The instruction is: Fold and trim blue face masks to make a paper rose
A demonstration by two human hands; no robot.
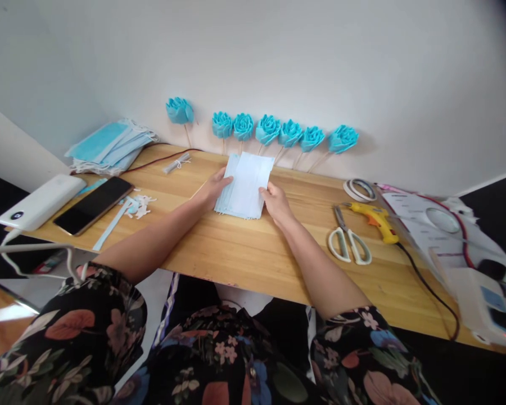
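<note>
I see my left hand [214, 188] and right hand [275, 203] pinching a stack of face masks [245, 185], lower layers hidden, wooden table [244, 247] against white wall [278, 62]

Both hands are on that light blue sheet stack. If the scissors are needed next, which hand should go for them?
Probably the right hand. The scissors lie on its side of the table, beside the glue gun. The left hand grips the far edge of the sheet stack and could steady it.

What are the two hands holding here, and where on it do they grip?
A stack of light-blue mask sheets: left hand grips its left edge, right hand its lower right edge, above the table.
</note>
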